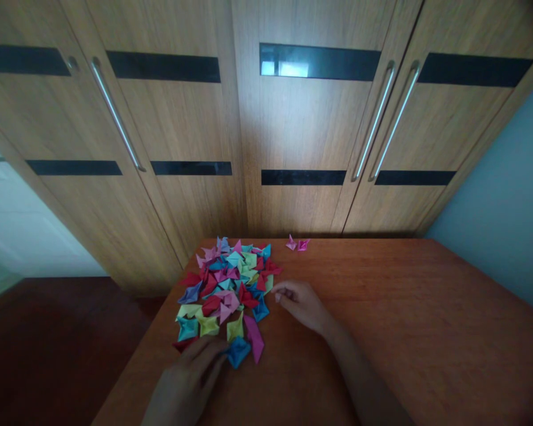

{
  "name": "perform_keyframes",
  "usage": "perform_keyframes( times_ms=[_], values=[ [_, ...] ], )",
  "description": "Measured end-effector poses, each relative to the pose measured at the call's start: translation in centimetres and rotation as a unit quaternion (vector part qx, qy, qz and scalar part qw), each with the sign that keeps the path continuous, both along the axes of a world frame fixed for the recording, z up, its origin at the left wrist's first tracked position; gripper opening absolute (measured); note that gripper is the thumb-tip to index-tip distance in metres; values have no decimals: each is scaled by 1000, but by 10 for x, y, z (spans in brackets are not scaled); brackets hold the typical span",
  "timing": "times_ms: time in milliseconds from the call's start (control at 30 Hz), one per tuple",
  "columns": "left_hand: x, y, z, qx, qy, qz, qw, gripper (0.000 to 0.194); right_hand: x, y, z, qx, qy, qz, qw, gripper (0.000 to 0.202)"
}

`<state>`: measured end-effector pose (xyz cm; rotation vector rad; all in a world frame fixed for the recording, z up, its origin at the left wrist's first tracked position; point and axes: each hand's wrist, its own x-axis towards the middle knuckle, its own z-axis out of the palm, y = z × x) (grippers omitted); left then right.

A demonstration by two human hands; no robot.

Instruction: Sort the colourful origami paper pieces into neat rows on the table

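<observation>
A pile of folded paper origami pieces [225, 299] in red, pink, blue, green and purple covers the left part of the table. At its near edge my left hand [190, 370] reaches in from below, fingers stretched and slightly apart. Its fingertips are beside a blue origami piece [238, 353], seemingly touching its left side. Close by are a magenta folded paper [254, 338] and a yellow-green origami piece [235, 327]. My right hand [301, 303] rests at the pile's right side, fingers curled together near a blue folded piece [260, 308]. Whatever its fingertips may hold is hidden.
Two small pink origami pieces [297, 243] sit apart at the far edge of the brown wooden table [408, 313]. Behind it stands a wooden wardrobe [302, 130] with long metal handles. A pale wall [497, 195] is on the right; dark floor shows left.
</observation>
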<state>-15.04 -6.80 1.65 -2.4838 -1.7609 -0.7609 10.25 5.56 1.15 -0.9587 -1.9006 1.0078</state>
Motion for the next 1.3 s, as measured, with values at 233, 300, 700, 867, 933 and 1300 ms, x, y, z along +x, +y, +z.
perform_keyframes(
  times_ms=[233,300,700,867,933,1300],
  values=[
    [15,13,26,7,-61,-8,998,20,-10,-15,11,-97,80,114,985,30],
    [26,22,31,-1,-69,-21,997,20,-11,-17,12,-117,81,125,982,33],
    [81,94,57,-59,-100,-142,983,14,25,12,6,-104,196,-23,975,26],
    [103,132,65,-73,-82,-213,971,15,49,29,-3,-95,221,-99,966,27],
    [115,151,66,-68,-68,-230,968,14,59,39,-10,-88,211,-157,961,32],
    [211,254,38,-78,107,-152,980,21,72,55,-40,-6,-175,-345,922,23]
  ],
)
